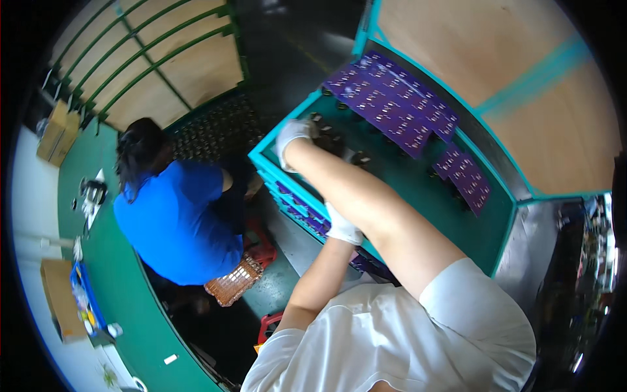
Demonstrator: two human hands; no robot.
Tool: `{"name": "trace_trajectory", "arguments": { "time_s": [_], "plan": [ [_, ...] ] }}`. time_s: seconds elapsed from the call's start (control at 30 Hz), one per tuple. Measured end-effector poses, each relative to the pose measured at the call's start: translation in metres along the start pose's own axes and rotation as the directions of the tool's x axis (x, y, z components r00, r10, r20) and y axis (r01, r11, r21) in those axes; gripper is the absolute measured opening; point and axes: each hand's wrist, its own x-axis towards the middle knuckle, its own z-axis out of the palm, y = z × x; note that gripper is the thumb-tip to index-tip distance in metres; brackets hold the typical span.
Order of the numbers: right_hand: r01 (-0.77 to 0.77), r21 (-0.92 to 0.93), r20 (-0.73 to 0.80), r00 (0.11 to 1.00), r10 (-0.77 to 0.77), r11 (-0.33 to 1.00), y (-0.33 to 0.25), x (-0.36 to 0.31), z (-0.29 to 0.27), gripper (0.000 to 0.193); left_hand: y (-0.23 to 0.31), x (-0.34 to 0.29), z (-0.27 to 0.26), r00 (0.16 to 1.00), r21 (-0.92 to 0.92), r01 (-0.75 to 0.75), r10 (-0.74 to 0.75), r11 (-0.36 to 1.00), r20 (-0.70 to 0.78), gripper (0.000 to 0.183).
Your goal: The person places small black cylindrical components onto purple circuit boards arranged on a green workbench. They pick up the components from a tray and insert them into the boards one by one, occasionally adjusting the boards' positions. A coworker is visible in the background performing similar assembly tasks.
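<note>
My right hand (292, 138), in a white glove, is at the far left corner of a teal-rimmed tray (405, 179). Several small dark parts (326, 136) lie right beside it on the tray's green floor. Its fingers are blurred and partly hidden, so any grip is unclear. Nearer to me, my left hand (343, 227), also in a white glove, is against the tray's near side, under my right forearm. The fingers of that hand do not show clearly. Purple sheets (392, 98) with rows of small bright marks lie over more dark parts along the tray's far side.
A person in a blue shirt (179, 225) sits to the left on a woven-topped stool (236, 281). Beyond them is a rack of dark parts (215, 130). A green table (130, 307) curves along the left, with a blue bin (88, 297) and cardboard boxes (59, 134).
</note>
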Motion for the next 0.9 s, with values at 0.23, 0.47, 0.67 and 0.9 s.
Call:
{"name": "trace_trajectory", "arguments": {
  "time_s": [0.23,0.47,0.67,0.9],
  "plan": [
    [0.243,0.481,-0.605,0.787,0.118,0.842,0.035,-0.057,0.068,0.067,0.053,-0.001,0.074,0.984,-0.199,-0.012,-0.024,0.980,-0.177,0.065],
    [0.453,0.748,-0.663,0.495,0.561,0.484,0.101,-0.195,0.242,0.013,-0.005,-0.010,0.091,0.929,0.231,0.370,-0.365,0.900,-0.066,0.051],
    [-0.525,0.781,-0.192,0.313,0.930,0.337,0.147,-0.284,0.391,0.056,-0.073,0.050,0.120,0.951,0.970,-0.242,-0.193,0.016,0.240,0.066],
    [-0.600,0.798,0.128,0.262,0.956,0.058,0.210,-0.256,0.414,0.098,-0.135,0.110,0.135,0.920,0.723,-0.392,-0.228,-0.568,0.319,0.050]
  ]
}}
